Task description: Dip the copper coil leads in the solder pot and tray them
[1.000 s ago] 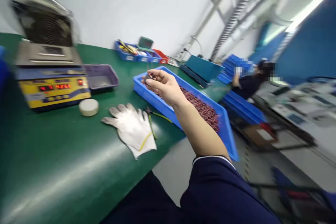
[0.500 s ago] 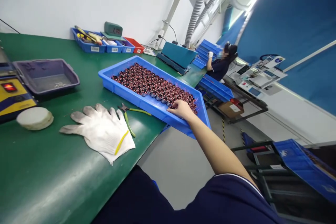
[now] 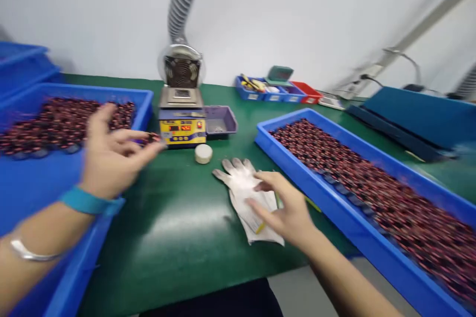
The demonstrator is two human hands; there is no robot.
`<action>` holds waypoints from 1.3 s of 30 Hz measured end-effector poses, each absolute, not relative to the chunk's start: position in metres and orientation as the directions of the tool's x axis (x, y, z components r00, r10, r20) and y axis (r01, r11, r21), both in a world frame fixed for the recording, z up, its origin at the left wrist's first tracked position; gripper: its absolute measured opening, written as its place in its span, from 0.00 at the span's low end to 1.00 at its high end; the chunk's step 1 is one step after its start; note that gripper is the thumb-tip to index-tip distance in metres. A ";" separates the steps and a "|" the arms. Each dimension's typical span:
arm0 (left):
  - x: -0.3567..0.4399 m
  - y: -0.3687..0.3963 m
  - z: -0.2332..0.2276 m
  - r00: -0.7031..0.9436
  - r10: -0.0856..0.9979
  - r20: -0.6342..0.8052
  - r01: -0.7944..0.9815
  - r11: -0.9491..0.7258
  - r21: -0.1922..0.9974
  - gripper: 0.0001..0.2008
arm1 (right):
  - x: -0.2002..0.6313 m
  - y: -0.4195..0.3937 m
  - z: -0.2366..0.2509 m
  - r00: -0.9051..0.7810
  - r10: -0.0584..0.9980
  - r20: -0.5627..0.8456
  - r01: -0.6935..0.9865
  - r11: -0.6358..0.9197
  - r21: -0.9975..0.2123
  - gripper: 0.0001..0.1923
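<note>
My left hand (image 3: 111, 156), with a turquoise band and a silver bangle at the wrist, pinches a small black coil with copper-coloured wire (image 3: 151, 138) between thumb and fingers. It is raised by the right edge of the left blue tray (image 3: 52, 178), where many similar coils (image 3: 63, 121) lie massed. My right hand (image 3: 284, 205) hovers over a white knit glove (image 3: 240, 185), its thumb and fingers apart and nothing seen between them. Right of it stands another blue tray (image 3: 308, 183), filled with rows of the same kind of coils (image 3: 357, 173). Motion blurs both hands somewhat.
A yellow-fronted heating unit (image 3: 182, 129) with red digits stands beneath a duct hose (image 3: 184, 0). Near it are a purple bin (image 3: 221, 121) and a round whitish pad (image 3: 203, 153). Small blue bins (image 3: 249, 94), a red bin (image 3: 307, 91) and a teal box (image 3: 416, 114) line the back.
The view has swung left, bringing my left hand and the left tray into sight. My right hand has left the coils in the right tray and moved over the glove.
</note>
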State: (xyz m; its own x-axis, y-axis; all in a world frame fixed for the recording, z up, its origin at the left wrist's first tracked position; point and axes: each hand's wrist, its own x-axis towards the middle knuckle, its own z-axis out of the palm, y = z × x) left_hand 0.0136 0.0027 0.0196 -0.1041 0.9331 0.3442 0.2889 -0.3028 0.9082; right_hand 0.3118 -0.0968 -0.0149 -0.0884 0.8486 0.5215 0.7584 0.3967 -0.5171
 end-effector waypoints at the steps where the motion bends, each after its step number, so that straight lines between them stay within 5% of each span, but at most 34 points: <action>1: 0.020 -0.006 0.018 -0.074 0.947 0.312 0.276 -0.281 0.919 0.47 | 0.285 -0.084 -0.016 -0.169 0.837 0.521 0.651 0.491 -0.578 0.25; 3: 0.036 -0.020 0.011 0.041 0.975 0.220 0.251 -0.223 0.942 0.49 | 0.241 -0.063 -0.017 -0.241 0.821 0.518 0.486 0.564 -0.667 0.30; 11: 0.042 -0.020 -0.003 0.157 0.984 0.084 0.143 -0.107 0.984 0.47 | 0.203 -0.026 -0.017 -0.195 0.913 0.357 0.257 0.399 -0.880 0.18; 16: 0.043 -0.013 -0.008 0.160 0.987 -0.029 0.171 0.001 0.985 0.34 | 0.216 0.015 0.008 -0.103 0.964 0.247 0.125 0.258 -0.958 0.21; 23: 0.045 -0.016 -0.019 0.357 0.933 -0.053 0.468 -0.129 0.874 0.22 | 0.226 0.133 0.066 0.001 0.938 0.346 0.421 0.313 -0.851 0.11; 30: 0.042 -0.014 -0.018 0.449 0.892 -0.048 0.628 -0.277 0.728 0.19 | 0.208 0.208 0.077 0.018 0.929 0.371 0.767 0.225 -0.601 0.08; 34: 0.042 -0.013 -0.017 0.466 0.881 -0.080 0.647 -0.278 0.710 0.19 | 0.200 0.220 0.066 -0.020 0.931 0.364 0.832 0.218 -0.511 0.05; 39: 0.042 -0.012 -0.018 0.472 0.879 -0.073 0.656 -0.295 0.694 0.18 | 0.195 0.221 0.056 -0.048 0.927 0.373 0.851 0.234 -0.470 0.13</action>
State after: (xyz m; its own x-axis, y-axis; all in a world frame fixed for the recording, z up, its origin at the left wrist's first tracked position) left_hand 0.0421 -0.0122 -0.0179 0.4717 0.8787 -0.0729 0.6564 -0.2947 0.6945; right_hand 0.1952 0.2211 0.0564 -0.0483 0.9267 0.3727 0.8511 0.2335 -0.4703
